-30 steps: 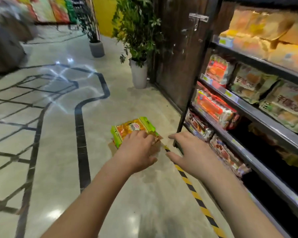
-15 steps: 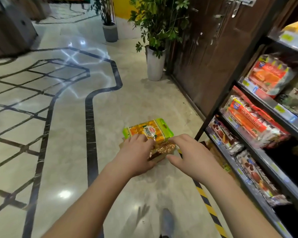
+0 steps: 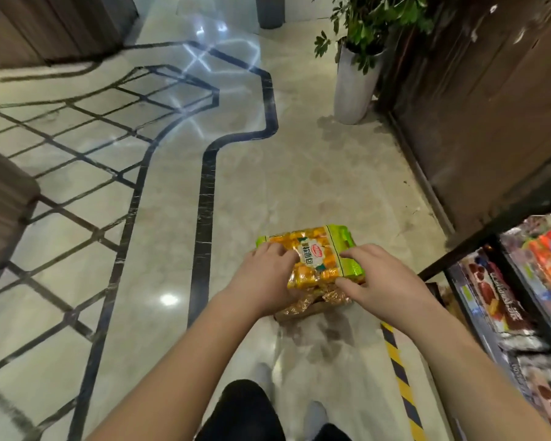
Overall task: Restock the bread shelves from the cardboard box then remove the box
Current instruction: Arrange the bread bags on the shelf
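— Where is the bread pack (image 3: 312,254)?
— Over the cardboard box (image 3: 299,311), which stands on the floor (image 3: 252,186) near the shelf (image 3: 506,300)'s bottom corner, beside the striped tape (image 3: 395,354).
— The left hand (image 3: 268,278)?
— Its fingers (image 3: 285,253) are bent over the pack's left end, gripping it. The thumb is hidden.
— And the right hand (image 3: 377,278)?
— Fingers spread and curled on the green right end, with the thumb (image 3: 347,286) under the near edge, pinching.
— Is the pack clear of the box?
— Cannot tell. Gold-wrapped packs (image 3: 333,296) show just beneath it.
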`<state>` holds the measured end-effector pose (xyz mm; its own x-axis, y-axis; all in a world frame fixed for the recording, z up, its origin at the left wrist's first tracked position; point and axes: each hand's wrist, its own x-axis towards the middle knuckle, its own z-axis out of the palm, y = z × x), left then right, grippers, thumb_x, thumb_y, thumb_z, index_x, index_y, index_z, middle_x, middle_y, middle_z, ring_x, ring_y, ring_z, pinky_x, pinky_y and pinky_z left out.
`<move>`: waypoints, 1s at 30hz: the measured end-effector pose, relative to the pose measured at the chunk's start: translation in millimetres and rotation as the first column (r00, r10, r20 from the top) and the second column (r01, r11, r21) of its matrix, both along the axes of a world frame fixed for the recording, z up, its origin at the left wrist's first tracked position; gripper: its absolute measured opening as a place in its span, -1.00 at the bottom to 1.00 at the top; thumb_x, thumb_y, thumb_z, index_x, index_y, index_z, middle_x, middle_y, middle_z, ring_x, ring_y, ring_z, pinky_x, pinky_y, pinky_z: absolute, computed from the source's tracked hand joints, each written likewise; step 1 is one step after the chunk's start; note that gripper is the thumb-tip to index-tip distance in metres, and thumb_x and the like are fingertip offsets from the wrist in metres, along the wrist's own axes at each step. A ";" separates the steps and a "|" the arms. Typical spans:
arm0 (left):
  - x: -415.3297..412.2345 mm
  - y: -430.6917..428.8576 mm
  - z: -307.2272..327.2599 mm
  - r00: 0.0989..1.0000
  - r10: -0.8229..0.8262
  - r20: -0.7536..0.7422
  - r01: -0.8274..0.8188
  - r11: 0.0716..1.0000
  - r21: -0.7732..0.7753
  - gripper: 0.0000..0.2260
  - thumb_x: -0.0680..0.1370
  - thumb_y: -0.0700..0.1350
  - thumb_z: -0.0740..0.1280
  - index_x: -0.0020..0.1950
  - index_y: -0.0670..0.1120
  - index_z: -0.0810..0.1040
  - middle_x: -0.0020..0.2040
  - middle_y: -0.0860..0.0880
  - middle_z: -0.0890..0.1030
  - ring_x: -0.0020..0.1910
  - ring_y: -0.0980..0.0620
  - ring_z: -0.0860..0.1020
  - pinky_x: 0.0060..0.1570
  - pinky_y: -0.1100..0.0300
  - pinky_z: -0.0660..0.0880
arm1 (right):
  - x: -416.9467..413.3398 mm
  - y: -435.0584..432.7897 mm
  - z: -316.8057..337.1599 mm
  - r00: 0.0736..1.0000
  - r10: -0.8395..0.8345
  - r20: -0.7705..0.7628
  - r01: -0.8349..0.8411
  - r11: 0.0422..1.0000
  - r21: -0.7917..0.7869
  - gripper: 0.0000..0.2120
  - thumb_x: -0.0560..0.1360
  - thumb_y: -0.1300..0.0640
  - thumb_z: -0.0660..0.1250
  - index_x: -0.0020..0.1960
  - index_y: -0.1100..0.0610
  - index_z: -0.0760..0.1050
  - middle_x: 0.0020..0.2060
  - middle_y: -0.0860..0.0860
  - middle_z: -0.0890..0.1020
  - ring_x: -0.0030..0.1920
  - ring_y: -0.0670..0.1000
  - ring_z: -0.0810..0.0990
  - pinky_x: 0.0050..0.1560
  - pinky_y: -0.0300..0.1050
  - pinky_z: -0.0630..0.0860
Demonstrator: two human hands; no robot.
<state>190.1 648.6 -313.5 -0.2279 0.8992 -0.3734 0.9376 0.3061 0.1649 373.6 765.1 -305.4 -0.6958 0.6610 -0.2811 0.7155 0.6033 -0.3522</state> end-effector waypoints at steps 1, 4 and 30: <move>-8.8 8.3 -4.4 1.000 0.010 0.008 -0.010 1.000 -0.010 -0.41 0.56 0.23 0.36 0.51 0.02 0.35 0.45 -0.06 0.41 0.45 -0.12 0.33 0.38 0.00 0.33 | -6.1 10.7 -4.1 1.000 0.000 0.006 0.000 1.000 -0.008 -0.47 0.58 -0.20 0.33 0.50 -0.11 0.36 0.41 -0.13 0.44 0.34 -0.05 0.50 0.28 -0.04 0.49; -37.7 35.6 -19.9 0.999 0.031 0.034 -0.029 0.999 -0.035 -0.43 0.56 0.21 0.37 0.50 0.02 0.36 0.43 -0.07 0.42 0.43 -0.12 0.34 0.36 -0.01 0.34 | -25.9 42.6 -19.7 1.000 -0.006 0.013 0.006 1.000 -0.025 -0.47 0.56 -0.21 0.35 0.48 -0.11 0.38 0.39 -0.14 0.45 0.33 -0.06 0.49 0.25 -0.06 0.49; -125.3 160.1 -255.6 0.988 0.140 0.071 -0.114 0.949 -0.294 -0.44 0.58 0.21 0.34 0.51 0.04 0.35 0.44 -0.07 0.41 0.44 -0.12 0.36 0.41 -0.05 0.37 | -88.6 222.8 -259.2 0.944 0.119 0.308 -0.048 0.973 -0.226 -0.49 0.63 -0.09 0.28 0.54 0.00 0.32 0.45 -0.01 0.40 0.43 0.04 0.41 0.37 0.03 0.42</move>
